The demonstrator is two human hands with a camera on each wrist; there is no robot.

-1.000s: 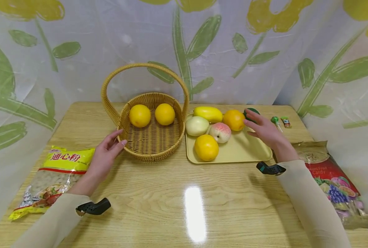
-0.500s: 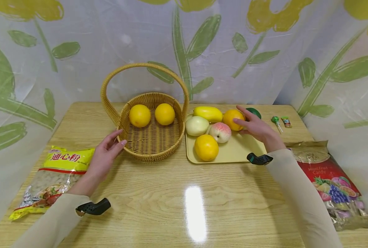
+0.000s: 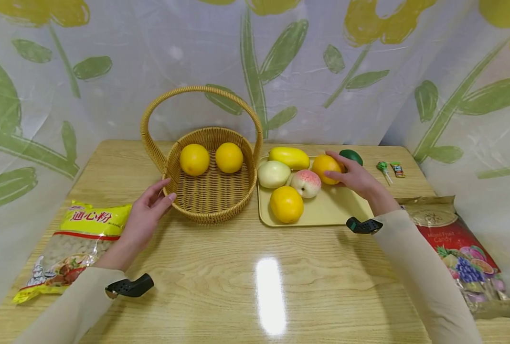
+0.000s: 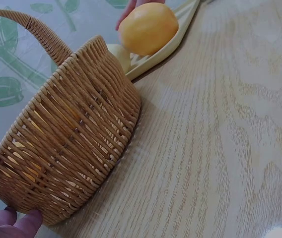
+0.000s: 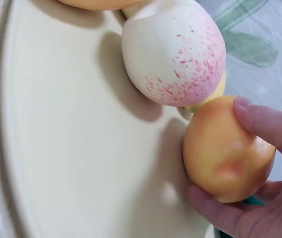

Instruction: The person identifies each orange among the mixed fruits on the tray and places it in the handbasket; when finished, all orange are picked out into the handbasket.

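Observation:
My left hand holds the left rim of a round wicker basket with a tall arched handle. Two oranges lie inside it. In the left wrist view, my fingertips rest against the woven side. My right hand grips another orange at the back of a pale yellow tray, thumb on one side and fingers on the other. Near it on the tray are a white-pink peach, a yellow mango-like fruit, a pale green fruit and a front orange.
Behind my right hand sits a dark green fruit. A lollipop and a small wrapped candy lie at the back right. A macaroni bag is at the left, a red candy bag at the right.
My right hand has moved left and down from above the dark green fruit and taken hold of the orange, which has shifted slightly right. The left hand stays at the basket.

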